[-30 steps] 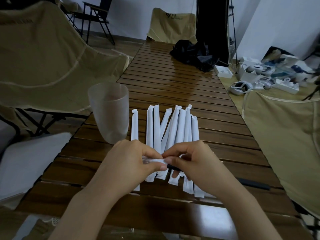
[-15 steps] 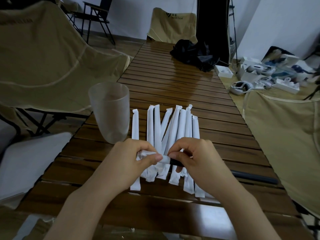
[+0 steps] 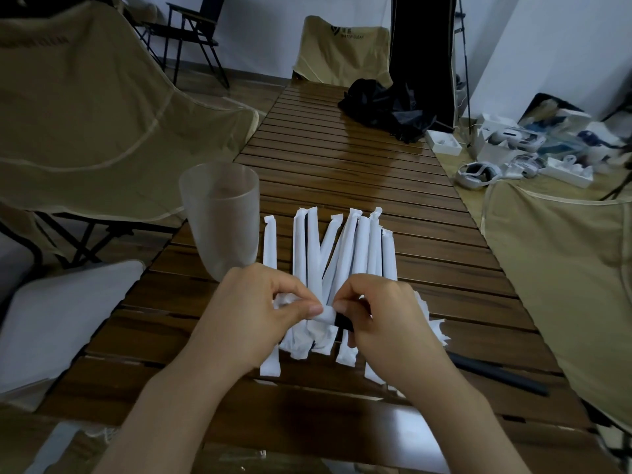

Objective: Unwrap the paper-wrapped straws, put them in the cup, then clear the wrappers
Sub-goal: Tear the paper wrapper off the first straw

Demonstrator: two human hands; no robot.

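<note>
Both forearms reach in from the near edge of the slatted wooden worktop (image 3: pixel 342 159) and meet over the near ends of the wrapped straws. The left hand (image 3: pixel 249 316) is turned knuckles-up, its thumb and forefinger pinching a bunched white wrapper (image 3: pixel 323 316); more crumpled paper shows under its curled fingers. The right hand (image 3: pixel 386 323) faces it, thumb and forefinger closed on a black straw (image 3: pixel 343 321) whose bared end sticks out of the wrapper between the two hands. The fingertips of the two hands nearly touch. Whether the dark length (image 3: pixel 496 372) lying past the right wrist is the same straw cannot be told, since the hand hides the join.

One frosted cup (image 3: pixel 220 220) stands upright on the worktop, just beyond the left hand and to the left of the straws; nothing can be made out inside it. The paper-wrapped straws (image 3: pixel 342 251) lie side by side in a loose fan pointing away from the person, about eight of them, though they overlap and the count is not sure. One lies a little apart on the left, nearest the cup. Their near ends pass under the hands. A torn scrap of paper (image 3: pixel 436 328) sits by the right hand.

A black cloth bundle (image 3: pixel 386 107) lies at the far end of the worktop.
</note>
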